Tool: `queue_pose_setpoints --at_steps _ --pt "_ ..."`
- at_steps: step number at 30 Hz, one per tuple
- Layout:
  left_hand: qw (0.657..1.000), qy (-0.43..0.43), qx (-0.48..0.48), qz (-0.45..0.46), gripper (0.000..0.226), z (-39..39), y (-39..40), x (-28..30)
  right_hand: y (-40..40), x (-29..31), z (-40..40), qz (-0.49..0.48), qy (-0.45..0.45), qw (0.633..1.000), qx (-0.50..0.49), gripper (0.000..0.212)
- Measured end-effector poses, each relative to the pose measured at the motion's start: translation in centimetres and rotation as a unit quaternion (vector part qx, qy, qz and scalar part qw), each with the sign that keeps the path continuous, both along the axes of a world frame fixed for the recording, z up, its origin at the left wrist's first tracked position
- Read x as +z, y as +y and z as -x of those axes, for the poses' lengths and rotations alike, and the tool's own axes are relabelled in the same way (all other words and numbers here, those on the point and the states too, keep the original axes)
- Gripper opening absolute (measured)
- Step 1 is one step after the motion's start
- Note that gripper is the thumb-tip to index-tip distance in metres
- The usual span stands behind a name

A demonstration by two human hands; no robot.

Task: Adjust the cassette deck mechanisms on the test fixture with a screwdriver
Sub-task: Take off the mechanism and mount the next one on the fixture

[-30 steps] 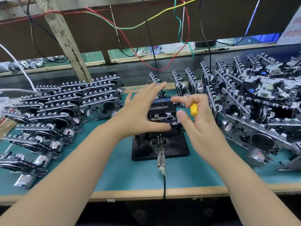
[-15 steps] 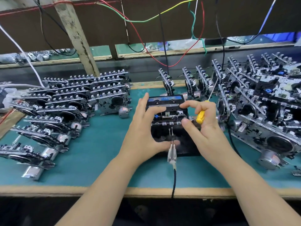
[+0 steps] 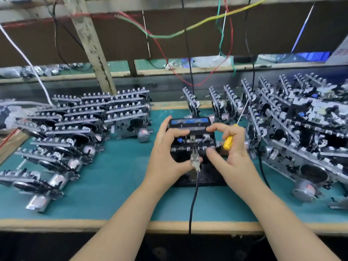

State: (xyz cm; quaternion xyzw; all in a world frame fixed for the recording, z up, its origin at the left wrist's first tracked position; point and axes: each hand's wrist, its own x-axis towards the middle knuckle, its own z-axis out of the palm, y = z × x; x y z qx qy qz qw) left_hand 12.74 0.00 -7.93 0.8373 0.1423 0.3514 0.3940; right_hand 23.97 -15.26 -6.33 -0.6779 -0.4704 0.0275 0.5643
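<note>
While gripping the boxy black cassette deck mechanism (image 3: 192, 136) from both sides between left hand (image 3: 167, 153) and right hand (image 3: 229, 157), also clutching yellow-handled screwdriver (image 3: 228, 142) in right fingers, thin shaft angled up. Seated on flat black test fixture (image 3: 207, 178), on teal felt-like worktop (image 3: 116, 178); spiky metal stacks (image 3: 90, 119) further left.

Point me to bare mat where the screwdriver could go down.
Bare mat between the left stack and the fixture, and along the front edge. Right stack crowds its side; units line the back.

Black cassette deck mechanism (image 3: 192, 137) on black test fixture (image 3: 207, 178); yellow-handled screwdriver (image 3: 228, 142) tip-up beside it.
</note>
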Motion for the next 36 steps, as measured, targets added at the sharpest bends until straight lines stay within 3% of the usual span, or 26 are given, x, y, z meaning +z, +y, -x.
queue_pose_setpoints --at_steps 7,25,36 --pt "0.999 -0.039 -0.002 0.019 0.067 -0.2 0.3 -1.1 0.0 -1.0 -0.7 0.022 -0.007 1.000 -0.011 0.052" --pt "0.998 -0.014 0.004 0.055 0.070 -0.3 -0.2 0.0 0.0 -1.6 0.0 0.021 -0.023 0.999 -0.033 0.055" --pt "0.999 0.000 0.007 0.052 0.072 0.1 -0.7 0.5 0.2 -2.3 0.0 0.030 -0.057 0.997 -0.050 0.041"
